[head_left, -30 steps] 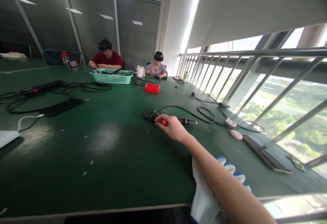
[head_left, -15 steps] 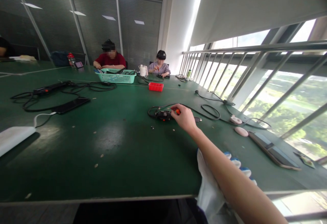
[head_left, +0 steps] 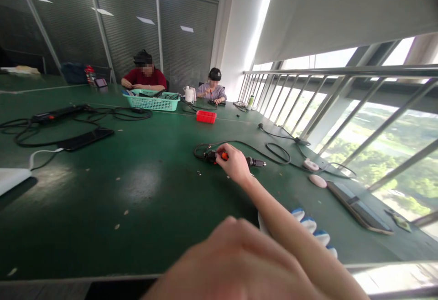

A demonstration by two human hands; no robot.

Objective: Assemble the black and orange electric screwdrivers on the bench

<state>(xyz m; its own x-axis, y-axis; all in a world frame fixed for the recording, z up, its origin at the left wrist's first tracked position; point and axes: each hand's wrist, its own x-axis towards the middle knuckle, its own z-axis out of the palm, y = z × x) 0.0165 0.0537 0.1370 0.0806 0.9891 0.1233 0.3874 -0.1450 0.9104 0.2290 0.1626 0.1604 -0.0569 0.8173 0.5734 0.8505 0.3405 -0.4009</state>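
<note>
Over half-hidden black tool [head_left: 255, 162], right hand [head_left: 234, 163] seemingly pinching orange piece [head_left: 224, 156], left hand [head_left: 236, 263] blurred, grip unclear

Left hand [head_left: 236, 263]: big foreground blur, cut by bottom edge; fingers unreadable, can't tell if holding anything. Blocks part of right forearm [head_left: 290, 222] and the near edge of the surface [head_left: 85, 245]. Right hand [head_left: 236, 163] covers middle of black corded tool [head_left: 257, 162]; orange piece [head_left: 224, 156] in its fingers mostly hidden, type unclear. Glove [head_left: 309, 224] largely behind forearm. Metal bits [head_left: 199, 173] too small to ID. White box [head_left: 13, 179] cut by left edge. Basket [head_left: 160, 105] contents too small to sort.
</note>
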